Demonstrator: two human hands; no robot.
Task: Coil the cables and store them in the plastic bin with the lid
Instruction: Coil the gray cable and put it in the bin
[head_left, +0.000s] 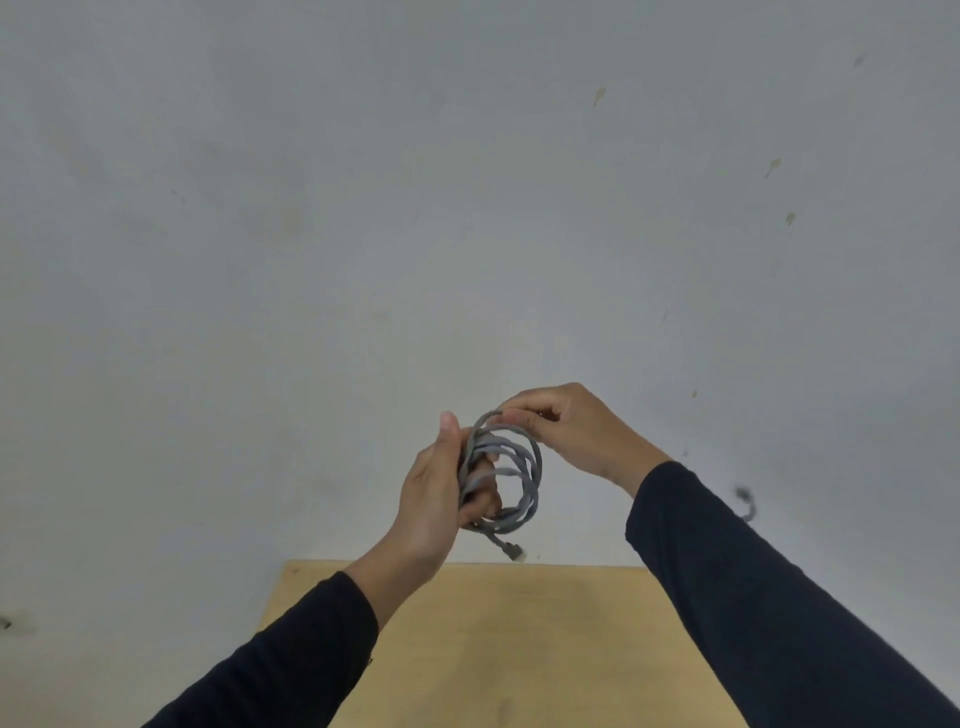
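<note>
A grey cable (527, 470) is wound into several loops, held up in the air in front of a pale wall. My left hand (434, 493) grips the left side of the coil, fingers curled through the loops. My right hand (576, 426) pinches the cable at the top of the coil between thumb and fingertips. One cable end with a pale connector (517, 553) dangles below the coil. No plastic bin or lid is in view.
A light wooden table top (519, 649) lies below my hands, its far edge against the wall. The grey-white wall (363, 208) fills most of the view, with a few small stains and a dark mark (745, 501) at the right.
</note>
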